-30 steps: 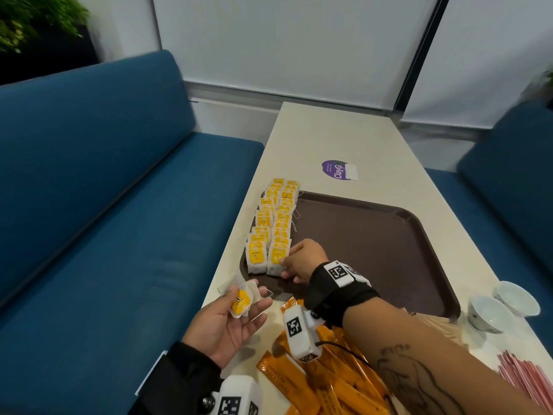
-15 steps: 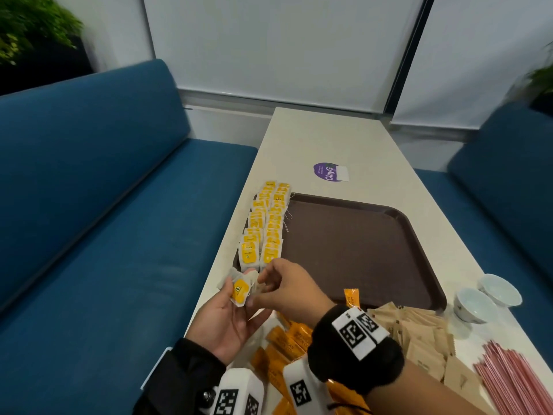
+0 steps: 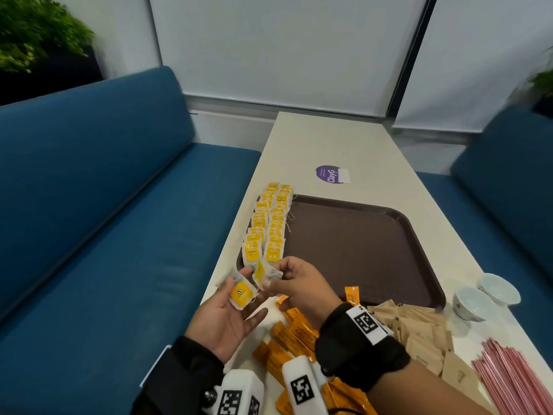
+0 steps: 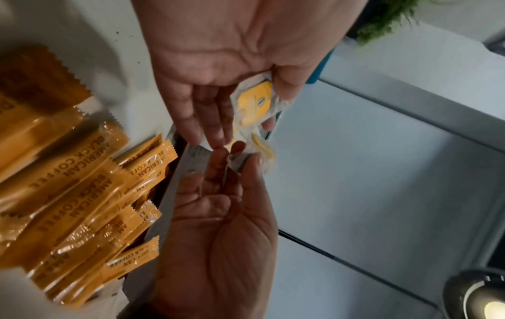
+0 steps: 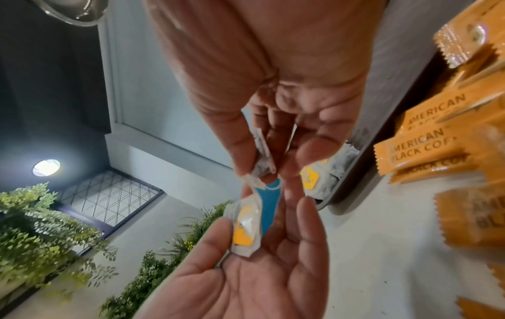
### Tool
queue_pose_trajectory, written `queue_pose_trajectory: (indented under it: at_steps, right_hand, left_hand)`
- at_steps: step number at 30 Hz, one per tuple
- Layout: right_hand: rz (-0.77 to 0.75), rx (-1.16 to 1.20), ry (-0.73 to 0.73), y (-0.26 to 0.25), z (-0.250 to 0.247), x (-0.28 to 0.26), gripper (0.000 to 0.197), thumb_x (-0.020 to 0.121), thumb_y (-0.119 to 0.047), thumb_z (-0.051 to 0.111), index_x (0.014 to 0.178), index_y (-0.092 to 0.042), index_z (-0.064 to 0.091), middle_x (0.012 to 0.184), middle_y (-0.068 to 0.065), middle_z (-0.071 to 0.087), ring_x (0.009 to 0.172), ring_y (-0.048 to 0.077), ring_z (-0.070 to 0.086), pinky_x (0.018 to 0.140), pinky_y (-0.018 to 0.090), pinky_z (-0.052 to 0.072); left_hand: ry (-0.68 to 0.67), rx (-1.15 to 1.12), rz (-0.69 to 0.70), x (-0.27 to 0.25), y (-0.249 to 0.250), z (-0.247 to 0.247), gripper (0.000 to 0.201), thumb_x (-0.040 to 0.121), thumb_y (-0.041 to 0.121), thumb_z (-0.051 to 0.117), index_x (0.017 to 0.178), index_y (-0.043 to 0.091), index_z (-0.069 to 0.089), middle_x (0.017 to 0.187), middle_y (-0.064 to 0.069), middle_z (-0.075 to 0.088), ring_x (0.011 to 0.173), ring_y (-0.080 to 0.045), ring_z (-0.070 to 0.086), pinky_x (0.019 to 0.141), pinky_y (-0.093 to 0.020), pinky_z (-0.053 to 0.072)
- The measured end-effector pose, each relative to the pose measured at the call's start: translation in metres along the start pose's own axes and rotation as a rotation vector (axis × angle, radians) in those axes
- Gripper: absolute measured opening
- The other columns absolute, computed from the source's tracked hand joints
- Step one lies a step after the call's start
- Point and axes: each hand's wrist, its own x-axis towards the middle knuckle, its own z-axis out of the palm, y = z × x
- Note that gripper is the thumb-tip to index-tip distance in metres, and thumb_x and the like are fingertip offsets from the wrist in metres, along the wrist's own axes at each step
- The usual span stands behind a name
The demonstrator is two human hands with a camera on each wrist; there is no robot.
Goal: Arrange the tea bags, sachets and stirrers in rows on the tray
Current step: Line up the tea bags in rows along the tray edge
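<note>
My left hand (image 3: 236, 304) lies palm up at the table's left edge, its thumb holding a yellow-labelled tea bag (image 3: 241, 294) against the fingers. The same tea bag (image 4: 255, 101) shows in the left wrist view. Just right of it, my right hand (image 3: 269, 280) pinches a second tea bag (image 3: 264, 272) between thumb and fingers; the right wrist view shows this tea bag (image 5: 263, 157) edge-on. Two rows of tea bags (image 3: 269, 226) run along the left side of the brown tray (image 3: 359, 250).
Orange coffee sachets (image 3: 294, 333) are piled at the table's near edge, brown sachets (image 3: 419, 336) to their right, and pink stirrers (image 3: 514, 375) at far right. Two small cups (image 3: 472, 299) stand by the tray's right corner. A blue bench (image 3: 104, 235) runs along the left.
My right hand came back from the tea bag rows on the tray to my left palm and now pinches a tea bag taken from it. The left hand stayed near the table edge.
</note>
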Motion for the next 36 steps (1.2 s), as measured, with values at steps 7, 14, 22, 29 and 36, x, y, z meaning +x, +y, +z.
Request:
queue_pose_trajectory:
  at_steps: [7, 14, 22, 29, 36]
  right_hand:
    - [0.003, -0.098, -0.001, 0.005, -0.006, 0.002, 0.019, 0.078, 0.000, 0.072, 0.085, -0.013, 0.060, 0.085, 0.001, 0.068, 0.077, 0.009, 0.064, 0.069, 0.019, 0.053]
    - [-0.040, -0.241, 0.127, 0.003, -0.007, 0.011, 0.005, 0.086, -0.010, 0.066, 0.081, -0.011, 0.065, 0.076, 0.001, 0.065, 0.069, 0.004, 0.062, 0.066, 0.014, 0.052]
    - [0.090, -0.459, 0.252, 0.006, -0.006, 0.077, 0.026, 0.086, -0.008, 0.062, 0.065, -0.020, 0.054, 0.084, 0.004, 0.061, 0.089, 0.026, 0.063, 0.087, 0.044, 0.054]
    - [0.253, -0.537, 0.139, 0.008, 0.014, 0.103, 0.030, 0.085, -0.006, 0.065, 0.063, -0.018, 0.048, 0.089, 0.005, 0.061, 0.101, 0.026, 0.066, 0.093, 0.036, 0.052]
    - [0.234, -0.420, 0.255, 0.009, 0.016, 0.099, 0.027, 0.081, -0.004, 0.070, 0.074, -0.018, 0.048, 0.098, 0.010, 0.065, 0.069, 0.017, 0.065, 0.053, 0.019, 0.051]
  left_hand:
    - [0.027, 0.176, 0.073, 0.004, -0.005, 0.003, 0.032, 0.099, 0.021, 0.037, 0.106, 0.006, 0.065, 0.086, -0.010, 0.073, 0.066, -0.014, 0.070, 0.049, -0.023, 0.053]
    - [0.075, 0.432, 0.165, 0.006, -0.001, -0.004, 0.028, 0.097, 0.021, 0.043, 0.107, 0.009, 0.067, 0.087, -0.005, 0.075, 0.078, -0.015, 0.070, 0.069, -0.029, 0.054]
    - [0.233, 0.450, 0.252, 0.007, 0.005, -0.011, 0.025, 0.098, 0.018, 0.044, 0.094, 0.023, 0.068, 0.089, 0.003, 0.058, 0.078, -0.009, 0.049, 0.067, -0.024, 0.041]
    - [0.271, 0.403, 0.245, 0.010, 0.007, -0.022, 0.012, 0.093, 0.006, 0.052, 0.101, 0.012, 0.059, 0.070, 0.000, 0.048, 0.060, -0.009, 0.041, 0.056, -0.023, 0.043]
    - [0.282, 0.375, 0.217, 0.011, 0.008, -0.024, 0.016, 0.089, -0.004, 0.053, 0.091, 0.012, 0.054, 0.077, -0.008, 0.056, 0.065, -0.015, 0.053, 0.046, -0.017, 0.049]
